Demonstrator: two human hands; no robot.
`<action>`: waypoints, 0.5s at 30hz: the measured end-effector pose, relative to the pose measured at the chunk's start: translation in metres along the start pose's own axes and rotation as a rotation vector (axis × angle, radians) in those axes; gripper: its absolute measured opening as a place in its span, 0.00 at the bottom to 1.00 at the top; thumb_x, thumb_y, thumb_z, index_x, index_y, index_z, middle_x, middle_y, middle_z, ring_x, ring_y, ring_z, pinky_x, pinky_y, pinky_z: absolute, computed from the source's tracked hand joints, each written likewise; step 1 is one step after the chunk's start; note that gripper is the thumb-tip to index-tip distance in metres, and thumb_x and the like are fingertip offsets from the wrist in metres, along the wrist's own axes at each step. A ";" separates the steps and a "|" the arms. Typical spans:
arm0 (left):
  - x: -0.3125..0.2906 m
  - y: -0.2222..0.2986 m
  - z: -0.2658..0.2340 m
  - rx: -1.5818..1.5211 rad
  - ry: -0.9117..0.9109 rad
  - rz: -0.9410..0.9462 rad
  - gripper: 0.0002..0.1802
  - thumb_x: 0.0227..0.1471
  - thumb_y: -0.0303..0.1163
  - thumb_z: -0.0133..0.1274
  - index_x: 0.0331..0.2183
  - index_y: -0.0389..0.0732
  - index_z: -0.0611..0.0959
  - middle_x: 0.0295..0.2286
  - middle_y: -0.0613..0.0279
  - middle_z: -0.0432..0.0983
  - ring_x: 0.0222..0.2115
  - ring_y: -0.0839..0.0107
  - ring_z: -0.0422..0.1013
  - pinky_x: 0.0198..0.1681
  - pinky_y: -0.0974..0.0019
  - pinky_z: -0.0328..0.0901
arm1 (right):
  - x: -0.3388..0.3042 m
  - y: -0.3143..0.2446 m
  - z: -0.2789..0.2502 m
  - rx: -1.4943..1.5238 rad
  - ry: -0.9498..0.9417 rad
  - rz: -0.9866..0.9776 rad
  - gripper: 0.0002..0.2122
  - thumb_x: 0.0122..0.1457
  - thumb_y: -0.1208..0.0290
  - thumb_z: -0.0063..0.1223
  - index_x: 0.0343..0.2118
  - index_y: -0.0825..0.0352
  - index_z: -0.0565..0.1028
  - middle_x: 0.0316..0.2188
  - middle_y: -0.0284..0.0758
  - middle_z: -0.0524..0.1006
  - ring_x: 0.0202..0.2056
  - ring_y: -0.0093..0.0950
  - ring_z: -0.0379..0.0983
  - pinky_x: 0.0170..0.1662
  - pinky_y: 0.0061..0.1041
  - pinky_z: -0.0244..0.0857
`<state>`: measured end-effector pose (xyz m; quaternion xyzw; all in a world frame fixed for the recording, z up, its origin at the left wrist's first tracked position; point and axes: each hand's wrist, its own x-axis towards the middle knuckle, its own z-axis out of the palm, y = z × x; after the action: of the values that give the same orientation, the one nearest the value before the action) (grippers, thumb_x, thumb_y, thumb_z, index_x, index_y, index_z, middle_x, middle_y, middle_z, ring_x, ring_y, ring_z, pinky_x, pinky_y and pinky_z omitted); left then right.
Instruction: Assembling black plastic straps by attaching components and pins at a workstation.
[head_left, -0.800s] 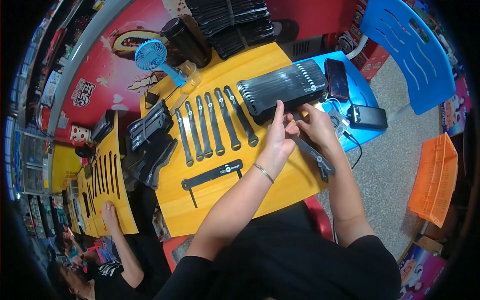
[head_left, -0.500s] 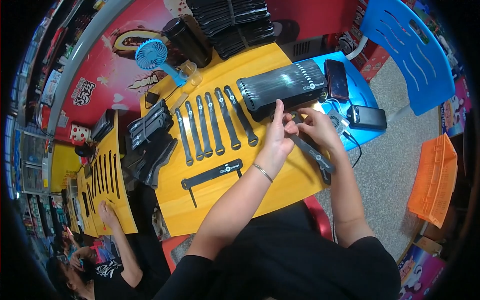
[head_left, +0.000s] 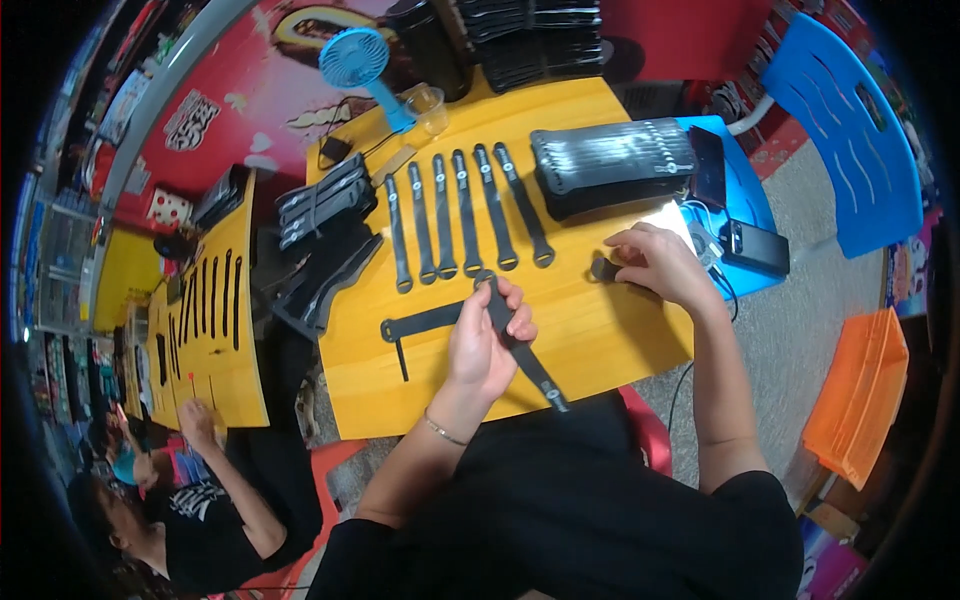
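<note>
My left hand (head_left: 488, 338) is closed round a black strap (head_left: 535, 372), which slants down to the right with its slotted end up by the fingertips. Under and beside that hand, another black strap (head_left: 430, 322) lies crosswise on the yellow table (head_left: 590, 345), a thin black strip (head_left: 403, 360) at its left end. To the right, my right hand (head_left: 660, 262) pinches a short, curled black strap piece (head_left: 604, 269) just over the table; the fingers partly hide it. Beyond my hands, several black straps (head_left: 466, 215) lie side by side, slotted ends toward me.
A thick stack of black straps (head_left: 610, 165) sits at the back right, beside a blue stool with a phone (head_left: 707, 165) and power bank (head_left: 758, 247). Behind stand a blue fan (head_left: 355, 58) and clear cup (head_left: 428, 108). Strap bundles (head_left: 325, 200) edge the left; a co-worker's hand (head_left: 198, 425) is farther left.
My hands have come apart. The left moved left and nearer, carrying a strap over the crosswise one; the right stayed at the right with a strap piece. The view has shifted.
</note>
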<state>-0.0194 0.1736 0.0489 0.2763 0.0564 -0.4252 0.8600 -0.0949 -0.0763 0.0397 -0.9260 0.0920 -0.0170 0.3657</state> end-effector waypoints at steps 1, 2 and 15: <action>-0.011 0.006 -0.001 -0.014 0.016 0.031 0.10 0.60 0.39 0.38 0.32 0.43 0.67 0.27 0.65 0.60 0.25 0.75 0.58 0.29 0.72 0.57 | 0.003 -0.006 0.005 -0.003 -0.018 -0.014 0.16 0.44 0.72 0.62 0.38 0.68 0.76 0.31 0.40 0.75 0.35 0.36 0.73 0.40 0.30 0.66; -0.019 0.010 0.000 -0.018 0.040 0.085 0.10 0.60 0.39 0.38 0.32 0.42 0.68 0.27 0.65 0.61 0.26 0.74 0.59 0.31 0.71 0.58 | 0.005 -0.015 0.012 0.003 0.079 -0.158 0.17 0.44 0.71 0.63 0.39 0.67 0.75 0.33 0.40 0.76 0.37 0.36 0.73 0.40 0.31 0.66; -0.078 0.075 -0.096 0.696 0.321 0.545 0.08 0.56 0.25 0.47 0.39 0.34 0.74 0.33 0.62 0.71 0.34 0.76 0.67 0.40 0.71 0.64 | -0.029 -0.117 0.098 0.808 -0.557 0.180 0.08 0.61 0.72 0.43 0.38 0.68 0.72 0.25 0.29 0.75 0.28 0.19 0.71 0.33 0.19 0.66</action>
<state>0.0017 0.3148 0.0267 0.6155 -0.0319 -0.1292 0.7768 -0.0948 0.0786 0.0483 -0.6681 0.0563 0.2282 0.7059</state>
